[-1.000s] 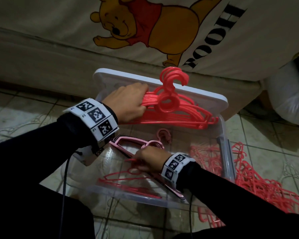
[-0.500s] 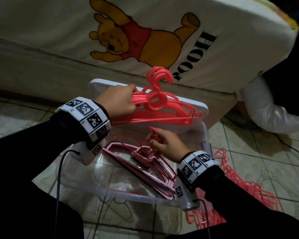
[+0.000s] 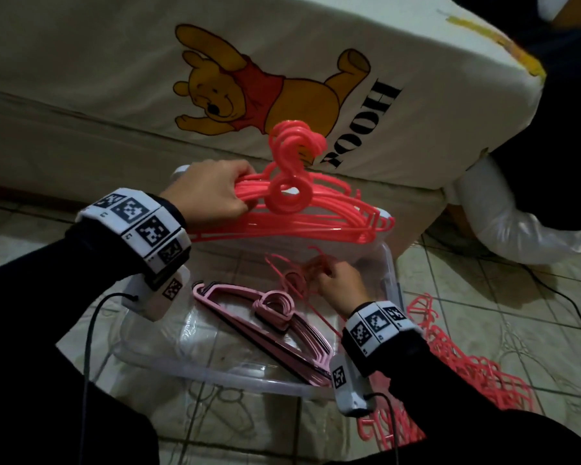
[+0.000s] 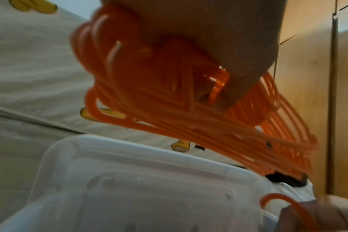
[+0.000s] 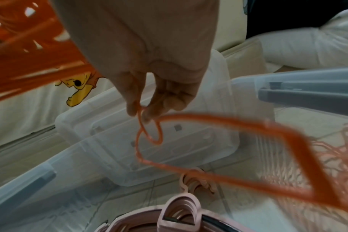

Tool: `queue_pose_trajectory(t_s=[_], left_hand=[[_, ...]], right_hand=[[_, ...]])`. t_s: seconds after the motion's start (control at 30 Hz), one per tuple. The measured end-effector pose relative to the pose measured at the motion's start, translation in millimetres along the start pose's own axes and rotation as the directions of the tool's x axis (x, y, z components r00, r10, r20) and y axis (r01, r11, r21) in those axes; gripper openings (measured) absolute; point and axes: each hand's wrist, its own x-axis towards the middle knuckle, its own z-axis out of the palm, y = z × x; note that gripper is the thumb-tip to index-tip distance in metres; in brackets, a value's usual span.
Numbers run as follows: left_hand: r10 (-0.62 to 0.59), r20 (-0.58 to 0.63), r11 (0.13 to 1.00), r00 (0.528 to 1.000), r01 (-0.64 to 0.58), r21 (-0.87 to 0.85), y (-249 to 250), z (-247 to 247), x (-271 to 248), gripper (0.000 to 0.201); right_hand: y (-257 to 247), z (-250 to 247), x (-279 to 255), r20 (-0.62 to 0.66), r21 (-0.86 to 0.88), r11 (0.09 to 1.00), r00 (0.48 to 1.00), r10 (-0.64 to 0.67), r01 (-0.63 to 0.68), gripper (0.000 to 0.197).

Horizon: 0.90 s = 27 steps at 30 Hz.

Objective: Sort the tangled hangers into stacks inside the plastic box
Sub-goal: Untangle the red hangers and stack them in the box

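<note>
clear plastic box point(image 3: 215, 377): pale pink hangers point(image 3: 282, 317) stacked flat by its near right corner | left hand point(image 3: 212, 193) grips aligned bundle of coral hangers point(image 3: 302, 213) above far rim | right hand point(image 3: 341, 285) pinches hook of single thin coral hanger point(image 5: 218, 157) over box | tangled coral hangers point(image 3: 467, 364) on tiled floor, right of box

A cream bed sheet point(image 3: 98, 55) fills the frame from nine to one o'clock, printed with a yellow cartoon bear in a red top point(image 3: 249, 92) and black letters reading POOH point(image 3: 366, 125) at about twelve. Below it runs the beige side of a mattress point(image 3: 64, 142). A white pillow point(image 3: 503, 209) lies on the floor at three o'clock. Pale patterned floor tiles point(image 3: 483, 297) spread from four to seven o'clock, with a thin black cable point(image 3: 557, 293) trailing across them at four.
</note>
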Motion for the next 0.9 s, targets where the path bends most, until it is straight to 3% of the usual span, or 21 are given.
queue_pose_trajectory(t_s=[0.1, 0.2, 0.3, 0.37, 0.63, 0.8, 0.9], left_hand=[[-0.018, -0.035, 0.999, 0.999, 0.017, -0.03, -1.8, -4.5, 1.2, 0.02], [-0.048, -0.049, 0.999, 0.998, 0.047, -0.013, -4.8, -5.2, 3.8, 0.019], [-0.069, -0.031, 0.998, 0.997, 0.069, 0.005, -8.3, -3.0, 6.0, 0.025], [-0.07, -0.022, 0.997, 0.997, 0.07, 0.012, -10.3, -0.9, 7.2, 0.028], [-0.086, -0.002, 0.996, 0.996, 0.086, 0.025, -14.8, 3.6, 10.0, 0.034], [-0.096, -0.032, 0.995, 0.995, 0.095, -0.031, -14.6, 3.3, 11.9, 0.036], [-0.117, -0.063, 0.993, 0.991, 0.114, -0.042, -13.1, 3.0, 12.1, 0.048]], right_hand=[[-1.8, 1.7, 3.1, -0.026, 0.035, 0.999, 0.999, 0.025, -0.024, 0.022], [-5.6, 8.4, 2.6, 0.082, 0.18, 0.98, 0.994, 0.072, -0.086, 0.012], [-10.5, 14.3, 0.8, 0.229, 0.47, 0.867, 0.971, 0.063, -0.167, 0.025], [-17.4, 12.5, -1.8, 0.24, 0.529, 0.839, 0.971, -0.002, -0.128, 0.028], [-37.6, -7.8, -8.6, 0.001, 0.29, 0.944, 0.986, -0.167, 0.159, 0.019], [-39.9, -7.9, -11.3, -0.047, 0.315, 0.942, 0.993, -0.106, 0.116, 0.013], [-43.7, -13.2, -12.2, -0.046, 0.243, 0.958, 0.988, -0.146, 0.153, 0.016]])
